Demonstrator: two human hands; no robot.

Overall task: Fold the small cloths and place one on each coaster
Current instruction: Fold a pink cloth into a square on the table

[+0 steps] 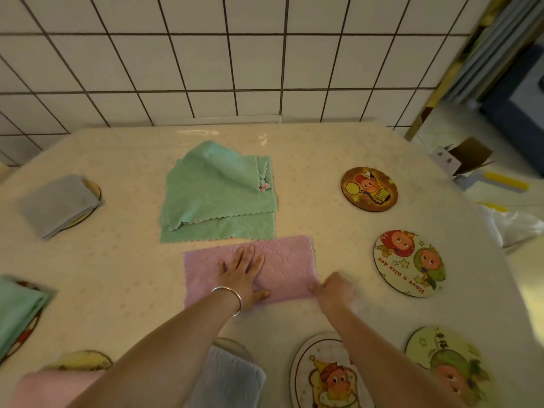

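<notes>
So the background stuff, going by where the fingers of the left hand (240,275) point: straight ahead of the fingertips there's a white tiled wall (206,63) with dark grout, running along the far edge of the table (117,275), which has a glossy cream cover with a faint dotted pattern. Just behind those fingers, on the wrist, sits a thin silver bangle (232,298). Way off to the right of the fingers, down on the floor, there's an open cardboard box (468,154), something with a yellow strip (504,181) just beside it, and a crumpled clear plastic bag (518,225). Far right beyond that it's dark and blurry, can't tell what it is.
</notes>
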